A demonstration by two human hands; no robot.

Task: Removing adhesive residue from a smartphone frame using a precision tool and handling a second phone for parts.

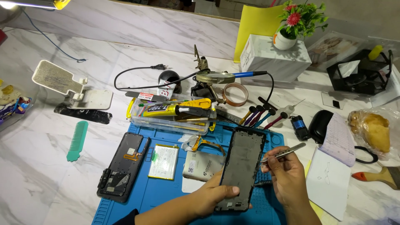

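Observation:
My left hand (212, 195) grips the lower left edge of a black phone frame (243, 162), holding it tilted above the blue work mat (166, 196). My right hand (285, 175) pinches silver tweezers (287, 151), whose tips touch the frame's right edge. On the mat to the left lie a black phone back housing (123, 166), a flat battery (163, 161) and a silver metal plate (203, 166) with an orange flex cable.
A clear plastic box (173, 113) with glue tubes sits behind the mat. Screwdrivers (260, 116), a soldering stand with magnifier (214, 77), copper tape roll (235, 94), green comb (77, 141), notepad (329, 175), brush (379, 177) and potted flower (291, 25) surround it.

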